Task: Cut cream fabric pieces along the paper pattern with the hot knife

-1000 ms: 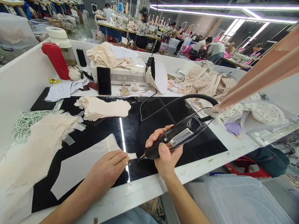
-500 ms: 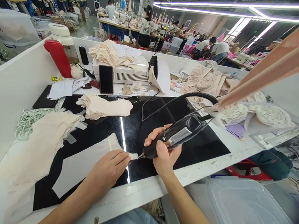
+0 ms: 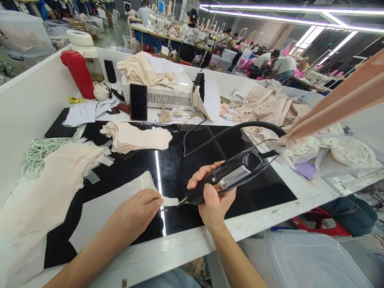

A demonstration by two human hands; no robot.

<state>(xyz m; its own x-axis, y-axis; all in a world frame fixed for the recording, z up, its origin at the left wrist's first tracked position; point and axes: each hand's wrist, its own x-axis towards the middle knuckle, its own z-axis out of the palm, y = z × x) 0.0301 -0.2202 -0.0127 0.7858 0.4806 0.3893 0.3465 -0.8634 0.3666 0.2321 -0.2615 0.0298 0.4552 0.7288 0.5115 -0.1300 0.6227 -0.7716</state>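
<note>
My right hand [image 3: 216, 200] is wrapped round a black corded handheld tool [image 3: 199, 194] with a thin metal tip pointing left. Its tip is at the end of a narrow pale strip [image 3: 170, 201], and I cannot tell whether they touch. With fingertips pinched together, my left hand [image 3: 138, 214] holds the strip's other end. Under that hand and forearm lies a white fabric piece [image 3: 103, 206] with a cream band near its top; where it meets the strip is hidden. The black glossy board [image 3: 175, 224] is beneath both hands.
Stacked cream fabric pieces [image 3: 141, 138] lie behind my left hand, with a larger cream pile [image 3: 55, 184] at left. A black cable [image 3: 231, 128] and a hanging peach strap [image 3: 336, 103] run from the tool's rear. A phone [image 3: 138, 102] leans against a white box [image 3: 165, 98].
My left hand's fingers have drawn slightly left, so more of the strip shows between them and the tool's tip. The right hand keeps its grip; the view has shifted a little.
</note>
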